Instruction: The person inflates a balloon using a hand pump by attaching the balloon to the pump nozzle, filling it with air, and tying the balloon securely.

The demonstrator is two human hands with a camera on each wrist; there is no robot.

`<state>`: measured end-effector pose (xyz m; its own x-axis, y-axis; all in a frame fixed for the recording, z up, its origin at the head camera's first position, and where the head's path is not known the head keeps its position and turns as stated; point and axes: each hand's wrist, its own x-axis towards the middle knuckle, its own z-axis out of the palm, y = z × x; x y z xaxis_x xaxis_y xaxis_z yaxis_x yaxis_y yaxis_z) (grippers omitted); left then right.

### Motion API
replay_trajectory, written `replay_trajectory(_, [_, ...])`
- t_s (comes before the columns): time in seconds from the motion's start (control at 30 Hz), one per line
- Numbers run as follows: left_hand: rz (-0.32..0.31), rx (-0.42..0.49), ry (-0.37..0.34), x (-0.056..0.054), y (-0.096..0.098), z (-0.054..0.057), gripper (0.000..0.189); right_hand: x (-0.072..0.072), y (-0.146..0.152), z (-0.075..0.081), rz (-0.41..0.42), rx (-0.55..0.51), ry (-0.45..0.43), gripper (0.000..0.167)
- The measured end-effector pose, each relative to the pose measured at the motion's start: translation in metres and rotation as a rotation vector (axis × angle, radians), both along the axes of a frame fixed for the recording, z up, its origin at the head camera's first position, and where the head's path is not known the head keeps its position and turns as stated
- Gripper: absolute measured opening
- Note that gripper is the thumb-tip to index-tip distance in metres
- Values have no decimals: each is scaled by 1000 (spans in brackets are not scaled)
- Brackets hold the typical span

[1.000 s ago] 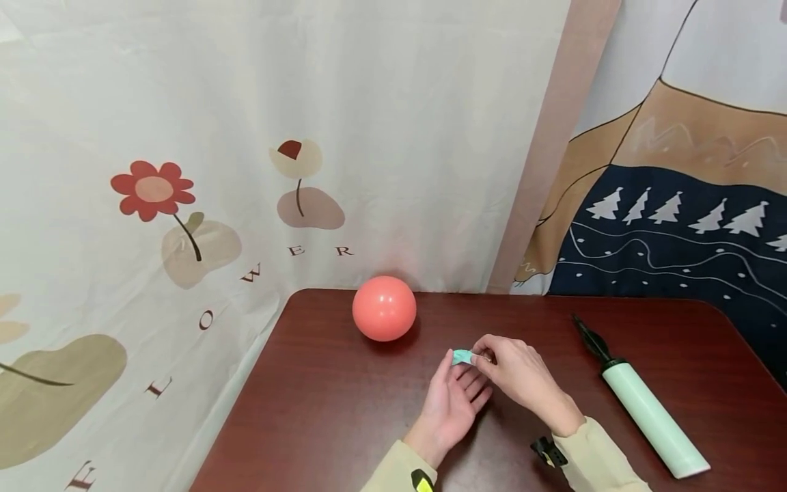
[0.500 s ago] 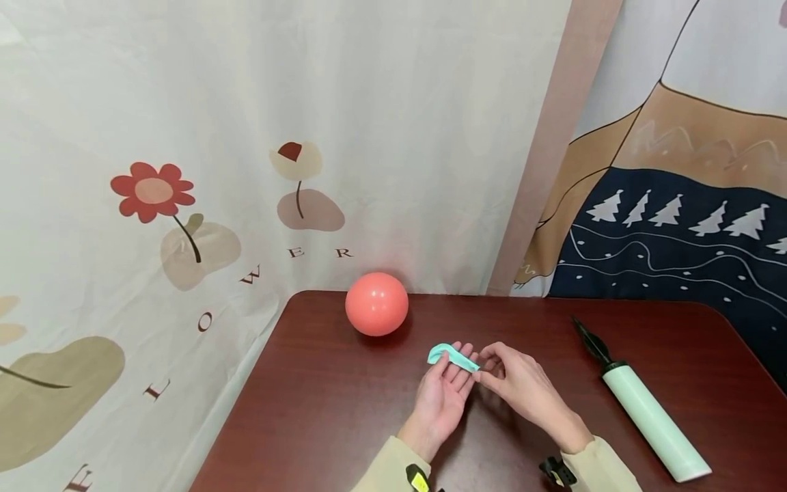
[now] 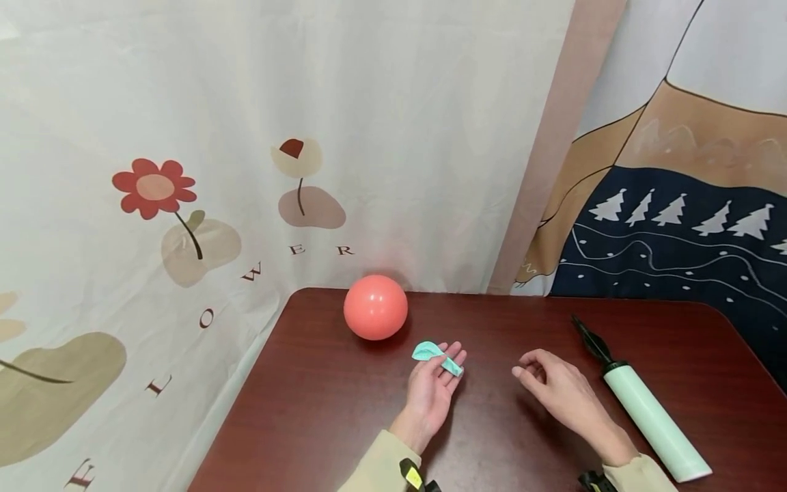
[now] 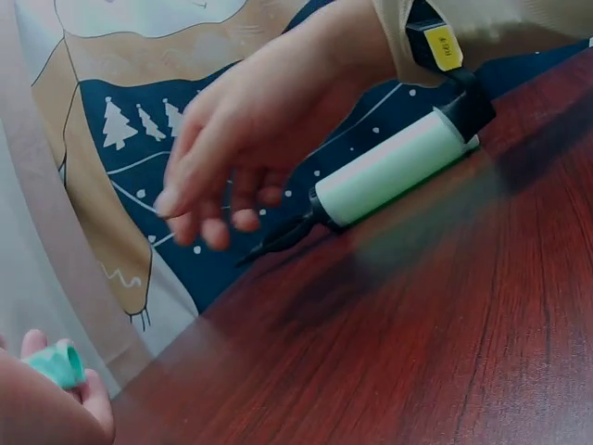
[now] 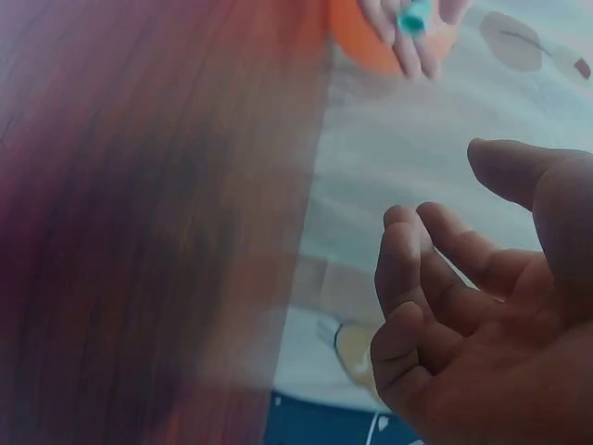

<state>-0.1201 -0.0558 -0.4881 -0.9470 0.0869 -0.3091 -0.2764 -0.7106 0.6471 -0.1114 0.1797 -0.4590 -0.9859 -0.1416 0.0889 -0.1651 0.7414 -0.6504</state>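
Observation:
Palm up above the table, my left hand (image 3: 430, 396) holds a limp teal balloon (image 3: 425, 351), its thumb pinning the balloon against the fingers. The balloon's open neck (image 4: 70, 364) points right in the left wrist view. My right hand (image 3: 568, 396) hovers over the table between the left hand and the pump, its fingers loosely bent with nothing in them; the right wrist view shows a gap between thumb and fingers (image 5: 400, 264). A hand pump (image 3: 654, 418) with a pale green barrel and black nozzle lies on the right side of the table.
An inflated coral balloon (image 3: 376, 307) sits near the back edge of the dark red wooden table (image 3: 307, 410). Behind it hangs a pale curtain (image 3: 418, 137) with printed flowers. A dark blue panel with white trees (image 3: 676, 232) hangs at the right.
The right hand has let go of the teal balloon's neck and moved right, towards the pump. The left hand has shifted left with the balloon. The coral balloon has moved slightly left.

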Motion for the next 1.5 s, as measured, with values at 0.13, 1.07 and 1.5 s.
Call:
replay_trajectory(0.13, [11,-28,10,-4,0,-3,47,-2,22,-3,-41,50,55,25])
replay_trajectory(1.07, [104,-60,23,-20,-11,2,37,14,140,-35,-217,369,-221,119])
replay_trajectory(1.5, [101,-61,-4,-22,-17,0,47,24,145,-48,-260,365,-349,103])
